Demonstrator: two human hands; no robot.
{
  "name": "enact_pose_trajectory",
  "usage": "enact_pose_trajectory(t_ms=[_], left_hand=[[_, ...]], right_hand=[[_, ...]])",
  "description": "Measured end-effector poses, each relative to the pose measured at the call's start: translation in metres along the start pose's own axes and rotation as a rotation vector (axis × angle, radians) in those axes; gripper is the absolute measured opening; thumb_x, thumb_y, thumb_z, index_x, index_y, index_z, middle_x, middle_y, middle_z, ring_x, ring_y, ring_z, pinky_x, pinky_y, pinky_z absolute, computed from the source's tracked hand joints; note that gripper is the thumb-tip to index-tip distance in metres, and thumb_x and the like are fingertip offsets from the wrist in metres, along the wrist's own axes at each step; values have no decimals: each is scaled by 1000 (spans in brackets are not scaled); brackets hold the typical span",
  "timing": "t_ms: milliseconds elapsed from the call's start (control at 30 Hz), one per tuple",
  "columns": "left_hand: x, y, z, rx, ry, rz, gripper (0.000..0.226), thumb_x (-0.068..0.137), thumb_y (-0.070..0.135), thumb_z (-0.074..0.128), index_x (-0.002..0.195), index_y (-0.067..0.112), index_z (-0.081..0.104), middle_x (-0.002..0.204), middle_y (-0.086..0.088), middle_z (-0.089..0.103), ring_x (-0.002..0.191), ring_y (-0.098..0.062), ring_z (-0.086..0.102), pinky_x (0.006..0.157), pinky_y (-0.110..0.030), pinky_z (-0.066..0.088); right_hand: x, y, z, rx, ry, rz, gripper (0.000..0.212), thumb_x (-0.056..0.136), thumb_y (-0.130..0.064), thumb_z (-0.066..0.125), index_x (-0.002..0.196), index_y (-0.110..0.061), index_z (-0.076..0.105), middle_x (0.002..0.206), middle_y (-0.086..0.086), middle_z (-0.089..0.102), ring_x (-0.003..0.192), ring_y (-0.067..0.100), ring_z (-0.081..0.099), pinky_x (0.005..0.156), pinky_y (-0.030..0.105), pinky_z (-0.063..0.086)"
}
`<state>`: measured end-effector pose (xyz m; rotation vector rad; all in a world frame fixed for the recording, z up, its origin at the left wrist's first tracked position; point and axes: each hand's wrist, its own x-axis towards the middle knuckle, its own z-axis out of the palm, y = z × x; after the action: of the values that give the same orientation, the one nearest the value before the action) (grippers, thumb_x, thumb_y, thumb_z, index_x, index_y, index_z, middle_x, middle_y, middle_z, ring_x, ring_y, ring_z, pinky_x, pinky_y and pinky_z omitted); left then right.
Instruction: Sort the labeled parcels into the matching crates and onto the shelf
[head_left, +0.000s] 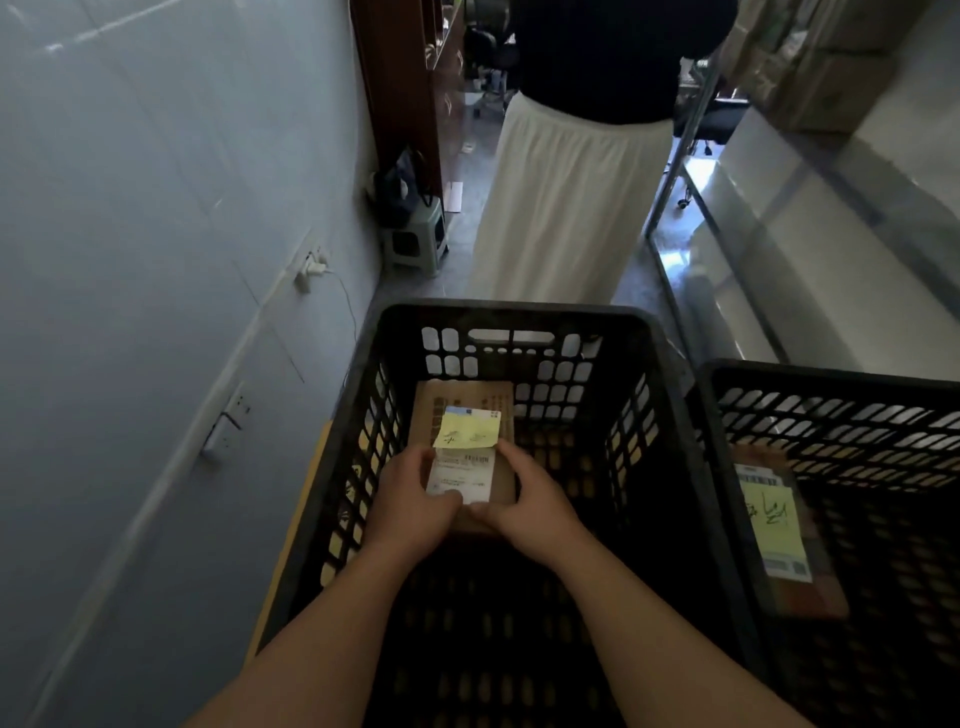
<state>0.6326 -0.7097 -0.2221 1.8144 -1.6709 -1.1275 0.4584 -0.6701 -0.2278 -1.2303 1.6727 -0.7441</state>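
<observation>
Both hands' grip (470, 501) clasps parcel (470, 415); yellow note (467, 431) scrawl illegible.

No text can be read with certainty. On the parcel (462, 441) in the left crate (498, 317), a white printed label (462, 475) with a barcode and a yellow sticky note (467, 431) with dark handwriting are seen, but the characters are too small and blurred. The same is found on the parcel (789, 530) in the right crate (831, 374): a barcode label (758, 480) and a yellow note (771, 519) with handwritten marks, not legible.
</observation>
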Motion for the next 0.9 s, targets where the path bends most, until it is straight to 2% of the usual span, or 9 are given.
enact_pose_trajectory(t_ms=[67, 200, 267, 333, 400, 533, 733, 833, 900], left_hand=[[-2, 0, 0, 13, 1, 1, 58, 79, 23, 70, 132, 34, 48, 135, 4, 44, 109, -11, 51, 73, -19, 46], [-9, 9, -10, 57, -5, 26, 59, 81, 21, 73, 130, 41, 47, 134, 8, 38, 109, -9, 45, 62, -9, 32], [-14, 19, -20, 89, -7, 58, 67, 80, 21, 76, 135, 41, 45, 141, 7, 37, 111, -8, 43, 70, -12, 38], [-19, 32, -33, 122, -23, 100, 77, 77, 18, 78, 143, 35, 42, 148, 3, 37, 122, -14, 45, 88, -22, 42], [-24, 48, -49, 128, -67, 124, 86, 74, 18, 80, 147, 34, 37, 150, 1, 37, 130, -19, 45, 96, -29, 44], [-36, 88, -83, 137, -134, 234, 92, 70, 19, 81, 148, 34, 36, 147, 0, 43, 121, -11, 47, 98, -27, 43], [-68, 155, -117, 171, -259, 436, 100, 68, 33, 87, 151, 41, 31, 150, 11, 37, 136, -11, 38, 103, -26, 34], [-87, 188, -121, 160, -373, 509, 105, 63, 38, 92, 150, 43, 32, 139, 22, 36, 133, -6, 36, 102, -25, 36], [-99, 209, -117, 176, -441, 559, 109, 59, 39, 94, 150, 43, 33, 138, 21, 40, 130, -7, 41, 101, -26, 41]], right_hand=[[-2, 1, 1, -2, 0, -10, 91, 83, -32, 86, 159, -42, 37, 142, -17, 43, 124, 1, 44, 87, 7, 37], [-10, -12, -5, -46, -11, -37, 95, 81, -41, 87, 158, -46, 32, 158, -11, 36, 128, 4, 39, 97, 23, 38], [-16, -24, -17, -101, -13, -39, 98, 78, -47, 86, 157, -50, 28, 164, -13, 28, 135, 8, 38, 104, 30, 41], [-24, -38, -32, -144, 0, -42, 100, 78, -49, 85, 158, -50, 25, 168, -14, 22, 147, 14, 34, 115, 40, 40], [-35, -55, -49, -186, 25, -70, 100, 78, -53, 84, 159, -48, 26, 169, -13, 22, 149, 13, 31, 118, 39, 36], [-62, -97, -88, -270, 32, -156, 103, 75, -64, 83, 160, -46, 26, 166, -12, 29, 146, 12, 34, 114, 34, 35], [-129, -155, -158, -385, 126, -268, 108, 71, -70, 82, 161, -40, 29, 163, -13, 35, 147, 8, 37, 122, 33, 33], [-169, -166, -193, -421, 182, -260, 109, 72, -70, 83, 161, -45, 26, 164, -16, 33, 147, 7, 36, 120, 28, 31], [-198, -164, -215, -453, 217, -232, 113, 68, -76, 81, 160, -50, 22, 166, -19, 29, 148, 4, 33, 118, 27, 31]])
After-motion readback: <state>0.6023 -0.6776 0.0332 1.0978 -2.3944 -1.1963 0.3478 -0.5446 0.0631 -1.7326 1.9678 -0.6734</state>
